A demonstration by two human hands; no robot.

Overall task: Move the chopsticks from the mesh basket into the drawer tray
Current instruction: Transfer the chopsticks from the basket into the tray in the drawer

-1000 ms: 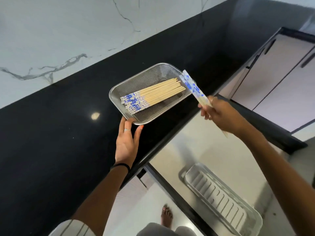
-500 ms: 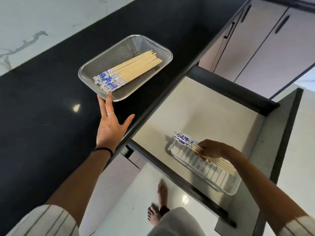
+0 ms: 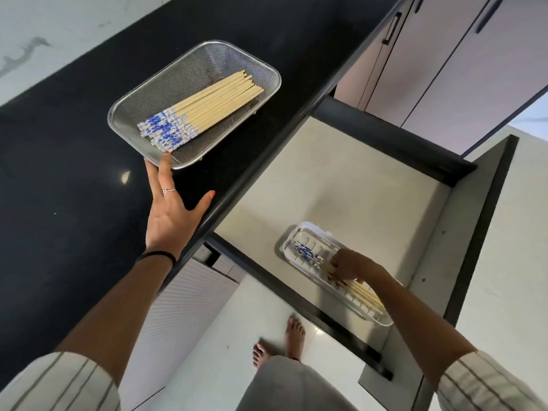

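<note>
A steel mesh basket [image 3: 204, 59] sits on the black counter and holds several wooden chopsticks [image 3: 204, 109] with blue-and-white patterned ends. My left hand [image 3: 172, 209] lies flat on the counter, fingers straight, a fingertip touching the basket's near rim. Below, in the open drawer, a clear ribbed tray [image 3: 292, 250] holds a small bundle of chopsticks [image 3: 308, 252]. My right hand [image 3: 348, 266] is down in the tray, fingers curled round the middle of that bundle, which lies along the tray.
The black counter [image 3: 59, 188] runs along a marble wall. The open drawer [image 3: 341, 188] has a pale floor and dark walls. Cabinet doors with dark handles [image 3: 391, 28] stand at the upper right. My bare feet [image 3: 284, 342] are on the white floor below the drawer.
My right hand carried a few chopsticks from beside the basket down into the drawer and lowered them into the tray. My left hand stayed at the basket's rim.
</note>
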